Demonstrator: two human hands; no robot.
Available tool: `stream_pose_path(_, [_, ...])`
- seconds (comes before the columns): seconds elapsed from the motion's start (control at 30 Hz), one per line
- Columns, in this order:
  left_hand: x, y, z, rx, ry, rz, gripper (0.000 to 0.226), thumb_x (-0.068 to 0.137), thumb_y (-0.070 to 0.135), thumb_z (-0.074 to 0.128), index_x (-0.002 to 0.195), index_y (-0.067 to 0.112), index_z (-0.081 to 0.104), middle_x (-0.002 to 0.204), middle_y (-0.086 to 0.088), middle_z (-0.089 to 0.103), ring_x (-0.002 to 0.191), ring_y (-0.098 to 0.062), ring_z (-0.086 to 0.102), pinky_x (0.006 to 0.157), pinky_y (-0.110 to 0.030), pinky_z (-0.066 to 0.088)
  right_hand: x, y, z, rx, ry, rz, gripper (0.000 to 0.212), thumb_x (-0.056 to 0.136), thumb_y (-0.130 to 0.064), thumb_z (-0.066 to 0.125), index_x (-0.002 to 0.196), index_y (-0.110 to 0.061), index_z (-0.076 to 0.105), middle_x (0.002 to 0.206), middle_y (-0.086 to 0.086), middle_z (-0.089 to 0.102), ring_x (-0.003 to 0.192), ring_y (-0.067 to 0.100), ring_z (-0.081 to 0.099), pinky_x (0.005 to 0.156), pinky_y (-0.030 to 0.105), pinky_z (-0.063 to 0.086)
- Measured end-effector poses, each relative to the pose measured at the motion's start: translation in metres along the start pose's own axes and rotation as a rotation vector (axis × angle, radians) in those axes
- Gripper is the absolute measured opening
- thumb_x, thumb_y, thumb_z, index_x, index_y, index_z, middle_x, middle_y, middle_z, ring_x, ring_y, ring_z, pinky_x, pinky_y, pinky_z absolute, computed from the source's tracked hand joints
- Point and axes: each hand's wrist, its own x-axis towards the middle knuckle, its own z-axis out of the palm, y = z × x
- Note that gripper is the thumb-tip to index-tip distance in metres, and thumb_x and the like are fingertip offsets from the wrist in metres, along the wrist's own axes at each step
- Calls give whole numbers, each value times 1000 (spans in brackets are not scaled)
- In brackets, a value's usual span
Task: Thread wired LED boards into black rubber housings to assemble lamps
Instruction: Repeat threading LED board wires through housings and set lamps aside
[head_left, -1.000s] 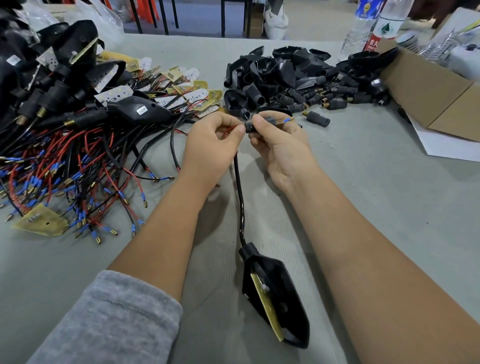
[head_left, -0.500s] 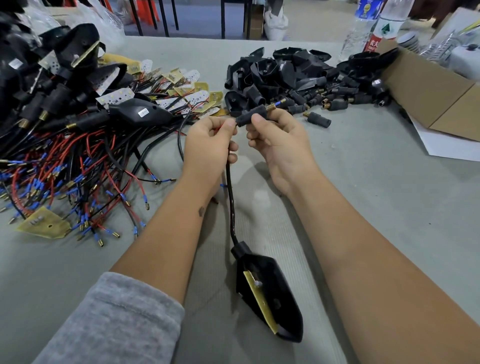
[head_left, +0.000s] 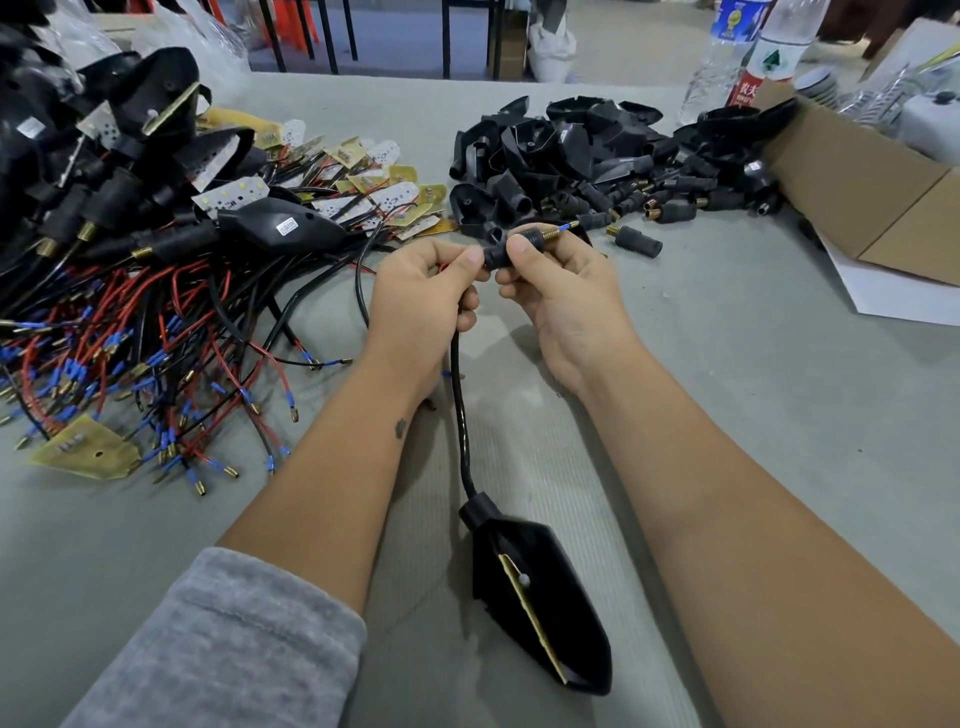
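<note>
Since half a second ago a blue wire tip pokes past the brass thread. Left hand pinches the cable; right hand pinches the rubber sleeve — axis up-right. The lamp housing lies near, tip nearward.

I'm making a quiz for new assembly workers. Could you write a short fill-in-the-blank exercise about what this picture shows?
1. Both hands hold a small black rubber sleeve; a ____-tipped wire pokes out of its brass threaded end.
2. The lamp housing lying near the person holds a ____-coloured LED board.
3. The heap of loose housings lies to the ____ of the tangle of red and black wires.
4. The left arm wears a ____ sleeve.

Missing words: blue; yellow; right; grey
</note>
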Motion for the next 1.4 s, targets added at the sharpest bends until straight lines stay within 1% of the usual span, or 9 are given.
stream_pose_path(0.07, [-1, 1, 0, 13, -15, 34, 16, 98, 7, 53, 84, 7, 60, 78, -7, 60, 52, -4, 48, 44, -17, 38, 1, 0, -1, 16, 5, 2, 6, 95, -1, 57, 92, -5, 59, 79, 8, 62, 64, 11, 56, 63, 21, 49])
stream_pose_path(0.2, [-2, 3, 3, 30, -36, 48, 18, 102, 10, 46, 98, 9, 64, 86, -5, 66, 54, -4, 56, 50, -17, 47, 3, -2, -3, 85, 42, 22, 8, 96, -3, 56, 89, -7, 59, 78, 6, 65, 63, 9, 59, 64, 20, 50])
stream_pose_path(0.33, [-2, 3, 7, -79, 45, -12, 11, 100, 6, 49, 95, 5, 59, 78, -9, 69, 52, -11, 65, 51, -19, 52, 4, -1, -2, 113, 32, 25, 9, 95, -2, 56, 88, -7, 59, 77, 7, 65, 60, 8, 61, 62, 20, 50])
stream_pose_path(0.5, [-3, 0, 5, -30, 40, 13, 11, 98, 5, 54, 90, 5, 61, 70, -4, 67, 53, -6, 63, 51, -18, 51, 5, 2, -2, 53, 43, 30, 8, 94, -2, 58, 88, -7, 60, 73, 4, 64, 61, 9, 58, 62, 20, 50])
stream_pose_path(0.67, [-3, 0, 2, 31, 1, 10, 12, 96, 8, 59, 86, 8, 65, 70, -3, 66, 52, -5, 60, 51, -18, 51, 6, 2, -3, 0, 44, 32, 7, 93, -3, 61, 86, -6, 61, 71, 4, 62, 61, 10, 56, 62, 20, 49])
stream_pose_path(0.87, [0, 3, 2, -72, 63, -64, 9, 97, 9, 56, 92, 4, 62, 70, -5, 68, 55, -12, 68, 51, -20, 52, 6, 0, -2, 59, 73, 52, 8, 93, -4, 61, 86, -7, 61, 75, 5, 62, 62, 12, 57, 62, 21, 50])
stream_pose_path(1.07, [0, -2, 3, -21, 30, -20, 10, 97, 5, 56, 88, 5, 61, 62, 0, 64, 52, -5, 61, 52, -15, 50, 4, 2, 0, 17, 66, 58, 8, 94, -6, 60, 87, -4, 59, 74, 9, 62, 61, 12, 57, 62, 21, 51])
stream_pose_path(1.27, [0, 0, 6, -37, 17, 0, 9, 98, 8, 55, 91, 5, 60, 68, -4, 63, 50, -7, 58, 50, -18, 49, 6, 1, -1, 60, 74, 74, 11, 94, -9, 62, 84, -5, 59, 71, 7, 63, 62, 12, 58, 61, 20, 51])
stream_pose_path(1.4, [-1, 2, 6, 18, 8, -36, 8, 94, 11, 63, 98, 5, 60, 77, -6, 65, 51, -9, 62, 50, -20, 52, 7, -3, -3, 171, 140, 88, 13, 94, -12, 63, 83, -9, 57, 68, 4, 61, 59, 12, 56, 56, 19, 50])
